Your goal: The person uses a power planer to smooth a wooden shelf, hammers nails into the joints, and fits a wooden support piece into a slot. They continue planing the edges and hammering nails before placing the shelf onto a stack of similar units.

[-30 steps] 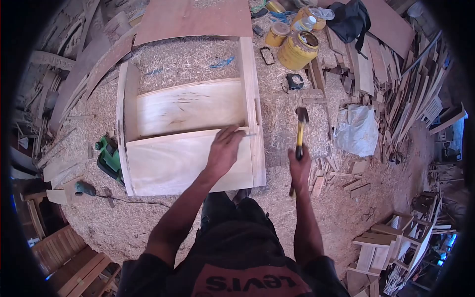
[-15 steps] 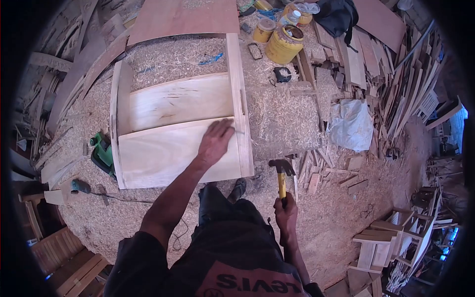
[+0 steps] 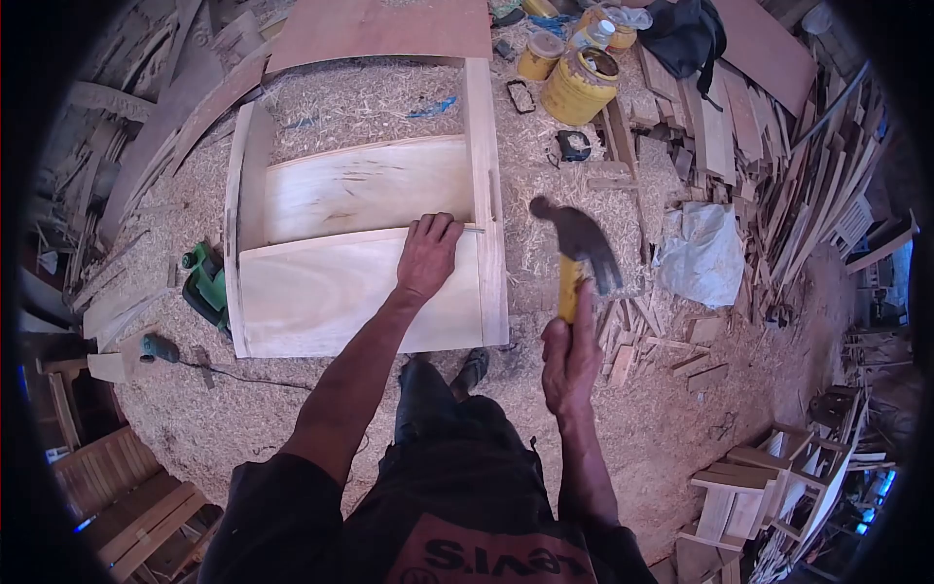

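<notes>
My right hand [image 3: 572,362] grips a claw hammer [image 3: 576,238] by its yellow handle, raised to the right of a pale wooden frame [image 3: 488,195]. My left hand [image 3: 429,255] is closed over the top edge of the curved front panel [image 3: 336,297], fingers folded across it near the right side post. A thin nail [image 3: 474,230] sticks out beside those fingers, at the joint of panel and post. Behind lies a second curved panel [image 3: 365,190] inside the frame. The hammer head is apart from the nail.
A green power tool [image 3: 204,292] lies left of the frame, with a corded tool [image 3: 161,346] nearer me. Yellow tubs [image 3: 581,88] and a black tape measure [image 3: 573,146] are at the back right. Wood scraps [image 3: 700,365] and a white sack [image 3: 700,255] lie right.
My right hand has lifted the hammer up, with its head now larger in view. My left hand's fingers have curled onto the panel edge from lying more stretched out.
</notes>
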A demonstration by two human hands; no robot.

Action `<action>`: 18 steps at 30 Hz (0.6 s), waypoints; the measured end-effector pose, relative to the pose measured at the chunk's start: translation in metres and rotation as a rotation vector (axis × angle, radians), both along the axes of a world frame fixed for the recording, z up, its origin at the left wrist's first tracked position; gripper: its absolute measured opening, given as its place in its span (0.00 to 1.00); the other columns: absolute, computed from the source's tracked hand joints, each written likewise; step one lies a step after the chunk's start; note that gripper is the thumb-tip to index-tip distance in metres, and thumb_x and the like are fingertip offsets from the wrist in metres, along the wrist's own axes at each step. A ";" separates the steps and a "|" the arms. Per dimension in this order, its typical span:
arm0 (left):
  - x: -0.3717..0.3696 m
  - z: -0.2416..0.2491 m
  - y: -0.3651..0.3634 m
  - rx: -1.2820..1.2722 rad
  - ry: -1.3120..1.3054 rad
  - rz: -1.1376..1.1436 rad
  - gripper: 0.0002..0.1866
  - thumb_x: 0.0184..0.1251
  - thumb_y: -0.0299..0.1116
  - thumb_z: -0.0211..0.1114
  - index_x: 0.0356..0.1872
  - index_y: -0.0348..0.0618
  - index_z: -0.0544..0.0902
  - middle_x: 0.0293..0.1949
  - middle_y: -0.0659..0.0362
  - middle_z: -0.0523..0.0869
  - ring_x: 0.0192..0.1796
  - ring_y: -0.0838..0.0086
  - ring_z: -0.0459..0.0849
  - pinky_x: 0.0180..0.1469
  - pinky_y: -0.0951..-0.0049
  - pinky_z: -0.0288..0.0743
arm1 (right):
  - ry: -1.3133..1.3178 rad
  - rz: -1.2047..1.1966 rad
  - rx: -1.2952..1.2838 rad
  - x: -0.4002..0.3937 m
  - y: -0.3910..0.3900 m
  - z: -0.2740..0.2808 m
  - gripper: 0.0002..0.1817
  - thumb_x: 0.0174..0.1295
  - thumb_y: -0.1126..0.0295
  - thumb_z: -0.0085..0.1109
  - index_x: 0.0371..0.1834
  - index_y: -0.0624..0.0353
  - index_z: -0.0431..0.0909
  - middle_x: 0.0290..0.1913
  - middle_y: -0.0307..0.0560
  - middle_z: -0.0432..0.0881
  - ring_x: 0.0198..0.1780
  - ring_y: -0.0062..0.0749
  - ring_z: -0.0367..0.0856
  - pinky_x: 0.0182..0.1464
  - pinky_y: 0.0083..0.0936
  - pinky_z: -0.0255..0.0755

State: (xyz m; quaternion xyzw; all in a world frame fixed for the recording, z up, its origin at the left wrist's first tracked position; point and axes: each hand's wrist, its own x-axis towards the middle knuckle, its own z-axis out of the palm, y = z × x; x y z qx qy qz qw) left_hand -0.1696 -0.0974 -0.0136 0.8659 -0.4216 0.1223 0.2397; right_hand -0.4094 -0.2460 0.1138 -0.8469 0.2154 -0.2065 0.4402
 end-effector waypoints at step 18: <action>0.002 -0.007 0.000 0.056 -0.017 0.013 0.17 0.62 0.25 0.66 0.53 0.42 0.82 0.54 0.55 0.81 0.59 0.57 0.78 0.62 0.54 0.74 | 0.163 -0.022 -0.025 0.027 0.007 -0.084 0.28 0.82 0.70 0.50 0.84 0.54 0.65 0.31 0.50 0.83 0.29 0.35 0.83 0.34 0.35 0.78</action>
